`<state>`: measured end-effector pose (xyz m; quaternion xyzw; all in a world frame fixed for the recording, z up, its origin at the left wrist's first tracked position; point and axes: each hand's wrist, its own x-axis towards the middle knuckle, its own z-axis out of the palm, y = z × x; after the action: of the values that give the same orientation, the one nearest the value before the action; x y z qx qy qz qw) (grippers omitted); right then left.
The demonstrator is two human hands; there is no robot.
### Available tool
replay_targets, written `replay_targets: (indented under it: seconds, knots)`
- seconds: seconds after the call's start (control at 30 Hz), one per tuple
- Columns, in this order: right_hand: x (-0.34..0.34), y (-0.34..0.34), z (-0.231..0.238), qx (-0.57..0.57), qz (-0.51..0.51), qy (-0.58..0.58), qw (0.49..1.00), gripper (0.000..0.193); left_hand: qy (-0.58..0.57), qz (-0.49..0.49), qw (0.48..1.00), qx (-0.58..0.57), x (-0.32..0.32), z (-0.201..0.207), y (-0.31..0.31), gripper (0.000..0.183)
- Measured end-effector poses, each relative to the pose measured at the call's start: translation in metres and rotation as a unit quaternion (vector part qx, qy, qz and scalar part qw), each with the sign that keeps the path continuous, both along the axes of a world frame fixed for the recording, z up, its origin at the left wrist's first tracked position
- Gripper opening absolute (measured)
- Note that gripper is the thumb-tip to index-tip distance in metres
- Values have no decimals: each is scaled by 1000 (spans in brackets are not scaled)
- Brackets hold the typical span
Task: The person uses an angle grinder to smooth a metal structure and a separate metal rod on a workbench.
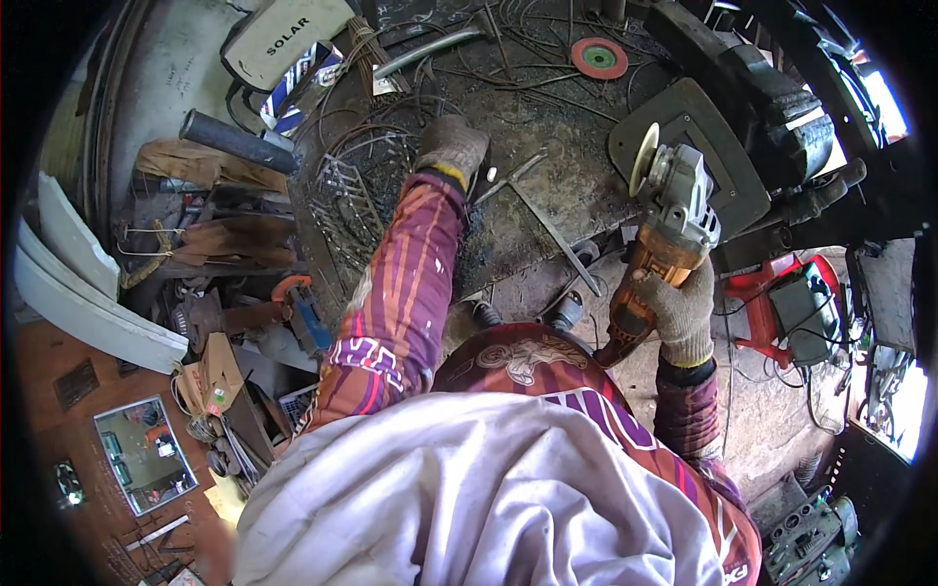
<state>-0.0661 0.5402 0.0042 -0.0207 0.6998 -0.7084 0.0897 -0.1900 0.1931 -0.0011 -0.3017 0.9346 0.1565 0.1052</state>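
Head view: one angle grinder [653,264], orange-brown body, grey metal head, over the near right side of the bench [562,137]; long axis slanting from the person's lap outward and slightly right, head foremost, pale thin disc [645,159] at its left, near edge-on. Right hand [679,308], gloved, closed around the grinder's rear body. Left hand [453,151], gloved, left of the grinder, curled nearly closed; contents cannot be told. Bench: dark, gritty, strewn with wire. Flat metal bar [555,234], left of the grinder. Reddish abrasive disc [599,58], beyond the grinder. Dark rounded plate [699,112], just beyond its head. Red plastic stand [754,340], right of the grinder, on pale floor [767,415].
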Motion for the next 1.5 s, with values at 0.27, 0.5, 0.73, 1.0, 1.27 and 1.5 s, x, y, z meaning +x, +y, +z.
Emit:
replay_targets:
  seconds: [0.27,0.5,0.73,1.0,1.27,1.5]
  knots:
    - [-1,6,-9,-17,6,20,1000,64,211,-19,950,231,109,80,-3,31]
    - [0,5,-4,-38,-8,3,999,64,282,-72,888,356,163,115,-4,22]
    - [5,1,1,-4,-9,14,1000,64,288,-203,907,231,182,131,-3,19]
    - [15,0,-2,-9,-31,42,999,63,235,-304,917,105,167,108,17,18]
    - [11,-8,11,12,7,36,999,65,163,-377,907,-95,143,-19,28,24]
    - [-1,-41,46,6,67,42,997,72,237,-250,862,371,178,36,111,50]
